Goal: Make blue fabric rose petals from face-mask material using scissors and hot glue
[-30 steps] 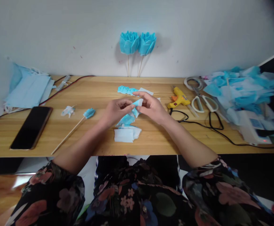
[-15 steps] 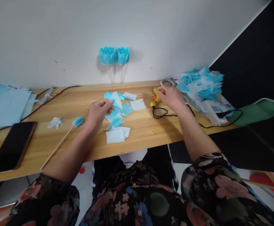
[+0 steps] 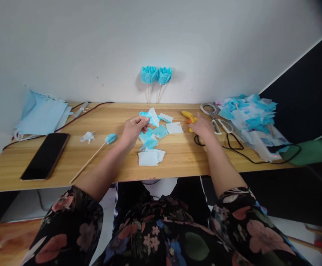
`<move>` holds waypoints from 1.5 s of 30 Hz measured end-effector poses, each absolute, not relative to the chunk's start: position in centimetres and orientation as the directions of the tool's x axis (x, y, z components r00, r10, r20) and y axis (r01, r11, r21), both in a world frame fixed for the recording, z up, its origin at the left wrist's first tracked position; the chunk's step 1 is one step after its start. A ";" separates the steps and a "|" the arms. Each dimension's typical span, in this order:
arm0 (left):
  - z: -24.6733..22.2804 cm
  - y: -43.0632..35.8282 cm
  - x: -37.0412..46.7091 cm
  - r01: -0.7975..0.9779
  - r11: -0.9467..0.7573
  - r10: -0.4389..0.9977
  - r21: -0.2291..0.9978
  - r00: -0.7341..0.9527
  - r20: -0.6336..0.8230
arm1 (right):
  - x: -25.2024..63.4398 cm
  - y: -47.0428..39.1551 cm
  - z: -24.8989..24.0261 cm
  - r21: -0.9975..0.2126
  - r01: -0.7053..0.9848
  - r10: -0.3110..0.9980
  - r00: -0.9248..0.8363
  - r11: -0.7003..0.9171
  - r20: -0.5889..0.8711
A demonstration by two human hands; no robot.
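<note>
Between thumb and fingers my left hand (image 3: 136,128) pinches a pale petal-shaped piece (image 3: 153,117), above blue and white cut pieces (image 3: 160,131) on the table. My right hand (image 3: 202,126) is wrapped round the yellow glue gun (image 3: 188,115), whose nozzle points left. Part of its handle is hidden by the fingers. Left of my left forearm lies a stick with a small blue bud (image 3: 110,138). Two blue flowers on sticks (image 3: 149,75) lean upright against the wall.
A phone (image 3: 45,156) and a stack of blue masks (image 3: 43,116) lie at the left. Scissors (image 3: 225,126), a tape roll (image 3: 209,109), a black cable (image 3: 244,157) and a heap of blue and white scraps (image 3: 251,112) are at the right. The table's front edge (image 3: 174,176) runs before me.
The view has shifted, showing the table further right and the scissors. My right hand has closed round the glue gun and turned its nozzle left. My left hand still pinches the pale piece.
</note>
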State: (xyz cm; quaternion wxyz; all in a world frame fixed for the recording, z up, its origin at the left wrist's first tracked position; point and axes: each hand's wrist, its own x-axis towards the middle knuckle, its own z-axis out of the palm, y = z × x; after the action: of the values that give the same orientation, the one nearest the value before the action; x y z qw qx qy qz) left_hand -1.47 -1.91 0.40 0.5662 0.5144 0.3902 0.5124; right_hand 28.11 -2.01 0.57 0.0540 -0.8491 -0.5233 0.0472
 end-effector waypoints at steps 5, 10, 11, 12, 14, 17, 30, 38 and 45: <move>0.6 -2.1 -1.6 -0.193 -0.066 0.977 0.979 0.188 0.103 | 28.8 -3.0 -0.3 -0.581 0.702 0.864 0.503 -0.412 -0.006; 0.7 -2.1 -1.6 -0.185 -0.047 0.976 0.982 0.201 0.084 | 29.6 -4.1 0.9 -0.938 0.317 0.899 0.437 -0.140 0.014; 0.7 -2.1 -1.6 -0.185 -0.043 0.976 0.982 0.203 0.081 | 29.6 -4.3 1.5 -0.962 0.266 0.904 0.424 -0.067 0.054; 0.7 -2.1 -1.6 -0.185 -0.040 0.975 0.982 0.206 0.079 | 29.6 -4.6 2.2 -0.973 0.232 0.898 0.425 0.013 0.113; 0.6 -2.1 -1.6 -0.189 -0.039 0.975 0.981 0.208 0.079 | 29.2 -5.3 3.4 -0.966 0.194 0.853 0.461 0.172 0.245; 0.5 -2.0 -1.6 -0.187 -0.037 0.976 0.982 0.202 0.075 | 28.1 -6.6 4.3 -0.968 0.059 0.888 0.388 0.244 0.247; 0.5 -1.8 -1.8 -0.199 0.015 0.960 0.980 0.277 0.042 | 25.1 -5.7 6.7 -0.985 0.050 0.987 -0.026 0.162 0.161; 0.2 -1.5 -2.1 -0.144 0.029 0.957 0.989 0.290 0.014 | 24.6 -3.6 3.9 -0.985 -0.016 0.948 -0.267 0.174 0.172; 0.2 -1.6 -2.1 -0.113 0.059 0.953 0.992 0.302 -0.022 | 24.4 -4.3 1.9 -0.977 -0.003 0.942 -0.266 0.213 0.207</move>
State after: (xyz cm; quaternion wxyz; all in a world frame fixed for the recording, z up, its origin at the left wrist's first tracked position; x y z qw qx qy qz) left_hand -2.06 -1.60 0.19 0.6097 0.5283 0.3974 0.4374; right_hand 24.43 -4.26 1.87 0.4727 -0.3789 -0.6191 0.4997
